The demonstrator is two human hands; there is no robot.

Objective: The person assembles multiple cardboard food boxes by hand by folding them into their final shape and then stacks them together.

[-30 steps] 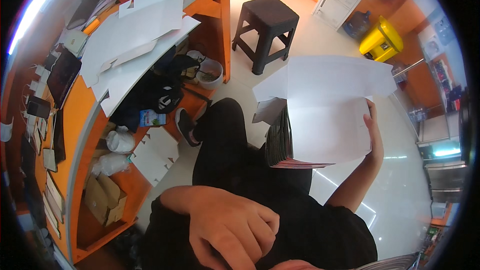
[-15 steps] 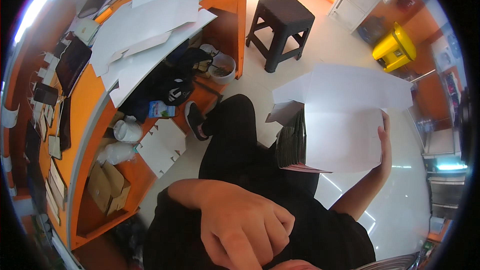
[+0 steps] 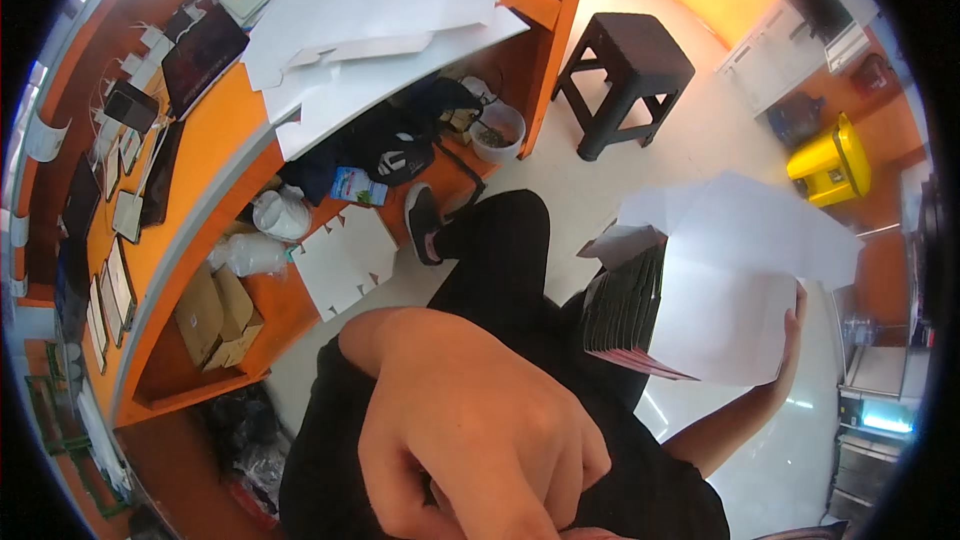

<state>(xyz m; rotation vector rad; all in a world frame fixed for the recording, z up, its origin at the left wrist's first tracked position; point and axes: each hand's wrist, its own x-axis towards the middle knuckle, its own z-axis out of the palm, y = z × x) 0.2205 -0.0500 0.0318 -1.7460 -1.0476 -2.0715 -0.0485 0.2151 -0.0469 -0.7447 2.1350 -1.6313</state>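
A stack of folded cardboard box blanks (image 3: 725,310), white on the facing side with dark and pink edges, stands tilted at the right of my lap. My right hand (image 3: 790,345) grips its right edge, fingers partly behind the card. Loose flaps spread from the stack's top. Close in front of the view, my left hand (image 3: 480,430) is raised with its fingers curled. Its fingertips run down past the lower edge, so whatever they hold, if anything, is hidden.
White flat box blanks (image 3: 390,10) cover part of the orange counter (image 3: 215,165) at left, near phones and a laptop (image 3: 203,58). Another blank (image 3: 345,260) leans by the lower shelf. A black stool (image 3: 630,70) and yellow bin (image 3: 832,162) stand ahead.
The view has shifted, so the counter and stool appear farther right. My left hand looks larger and nearer. My right hand still holds the stack of box blanks.
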